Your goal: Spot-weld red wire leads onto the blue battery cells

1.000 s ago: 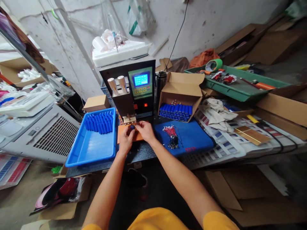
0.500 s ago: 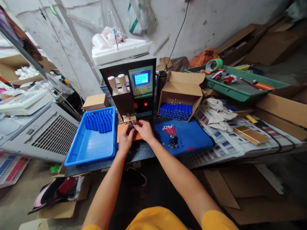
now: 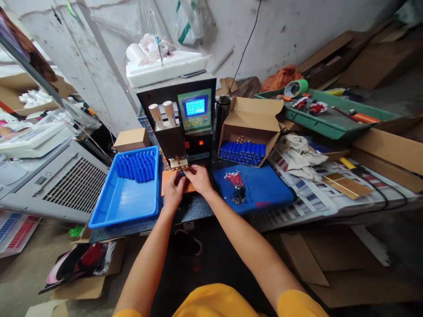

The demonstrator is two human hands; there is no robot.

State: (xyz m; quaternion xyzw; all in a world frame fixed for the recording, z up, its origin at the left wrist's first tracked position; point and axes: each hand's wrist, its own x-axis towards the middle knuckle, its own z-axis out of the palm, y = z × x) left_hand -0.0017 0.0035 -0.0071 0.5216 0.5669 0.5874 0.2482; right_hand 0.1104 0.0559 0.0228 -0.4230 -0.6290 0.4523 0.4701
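Both my hands meet on an orange pad (image 3: 167, 181) under the tip of a black spot-welding machine (image 3: 185, 121) with a lit blue screen. My left hand (image 3: 173, 191) and my right hand (image 3: 197, 178) are closed together around a small blue battery cell (image 3: 181, 174), held just below the welder's brass electrodes (image 3: 178, 164). A blue tray (image 3: 127, 200) with a row of blue cells lies left of my hands. A bundle of red and black wires (image 3: 235, 187) rests on a blue mat (image 3: 261, 189) to the right.
An open cardboard box (image 3: 251, 123) of blue cells stands behind the mat, next to a black bottle (image 3: 222, 112). A green tray (image 3: 327, 119) with tape and tools sits back right. White cloth, cardboard sheets and a grey vented unit (image 3: 62, 185) surround the bench.
Almost nothing has moved; both hands stay at the welder tip with the cell, shifting very slightly. The view has drifted a little downward.
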